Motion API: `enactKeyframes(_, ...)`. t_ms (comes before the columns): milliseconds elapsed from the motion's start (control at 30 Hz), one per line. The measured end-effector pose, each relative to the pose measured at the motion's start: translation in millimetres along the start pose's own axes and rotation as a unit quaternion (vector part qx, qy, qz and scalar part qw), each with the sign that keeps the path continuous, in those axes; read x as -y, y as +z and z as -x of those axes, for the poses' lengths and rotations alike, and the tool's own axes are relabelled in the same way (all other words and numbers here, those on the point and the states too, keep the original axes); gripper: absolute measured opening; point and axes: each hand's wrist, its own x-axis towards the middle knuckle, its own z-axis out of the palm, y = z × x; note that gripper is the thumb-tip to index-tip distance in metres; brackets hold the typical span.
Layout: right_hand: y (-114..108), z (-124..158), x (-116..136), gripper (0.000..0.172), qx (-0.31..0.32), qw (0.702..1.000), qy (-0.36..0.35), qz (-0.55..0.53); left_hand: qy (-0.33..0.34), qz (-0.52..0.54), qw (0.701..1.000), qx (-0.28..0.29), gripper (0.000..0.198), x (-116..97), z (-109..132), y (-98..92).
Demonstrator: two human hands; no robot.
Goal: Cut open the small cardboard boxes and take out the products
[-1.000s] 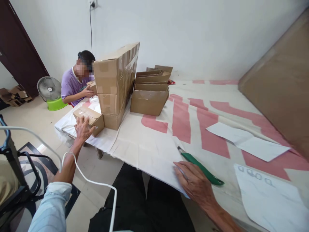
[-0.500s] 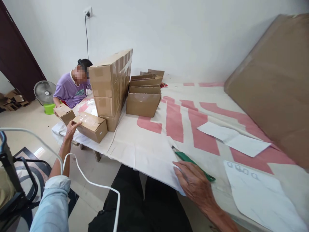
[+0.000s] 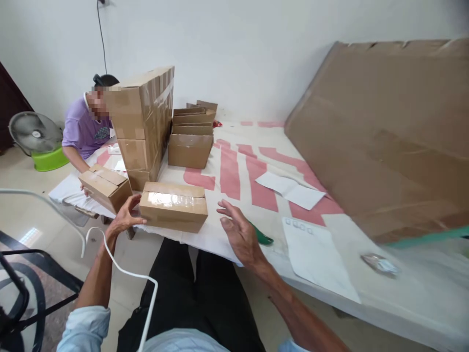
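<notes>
A taped cardboard box (image 3: 174, 208) lies near the front edge of the cloth-covered table, its shiny tape strip on top. At its left end is my left hand (image 3: 126, 216), thumb and fingers apart, the tips against or very close to the cardboard. My right hand (image 3: 240, 232) is open a short way off the box's right end, fingers pointing left and holding nothing. Partly hidden behind that hand is a green tool (image 3: 263, 237), probably a cutter. Another closed box (image 3: 106, 188) sits left of mine, with the co-worker's hand (image 3: 84, 188) at its far side.
Stacked taped boxes (image 3: 141, 122) stand behind, beside several open cartons (image 3: 190, 150). White papers (image 3: 311, 254) lie to the right, near a large leaning cardboard sheet (image 3: 384, 142). A white cable (image 3: 128, 275) crosses over my left forearm. A fan (image 3: 36, 134) stands left.
The box has moved right along the table edge and turned, with my left hand at its end. My right hand has lifted from the green tool and turned toward the box. The view has swung right.
</notes>
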Motion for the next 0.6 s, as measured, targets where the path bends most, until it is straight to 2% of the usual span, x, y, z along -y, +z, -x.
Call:
enactKeyframes(67, 6, -5, 9, 0.064, 0.005, 1.0, 0.018, -0.009, 0.005, -0.008, 0.999, 0.034, 0.107, -2, -9, 8.4)
enactKeyframes(167, 10, -11, 15, 0.067, 0.008, 0.999, 0.034, -0.005, 0.015, -0.016, 0.999, 0.044, 0.106, -6, -15, 26.0)
enactKeyframes(267, 7, -11, 12, 0.068, -0.018, 0.998, 0.053, 0.001, 0.011, 0.021, 0.998, 0.054, 0.103, -8, -15, 44.1)
enactKeyframes(467, -19, -3, -7, 0.06, -0.076, 0.992, 0.098, 0.005, 0.04, 0.089, 0.992, 0.083, 0.09, -6, -15, 77.3)
enactKeyframes(600, -39, 0, -22, 0.055, -0.111, 0.987, 0.118, -0.009, 0.054, 0.09, 0.989, 0.105, 0.087, -7, -13, 95.7)
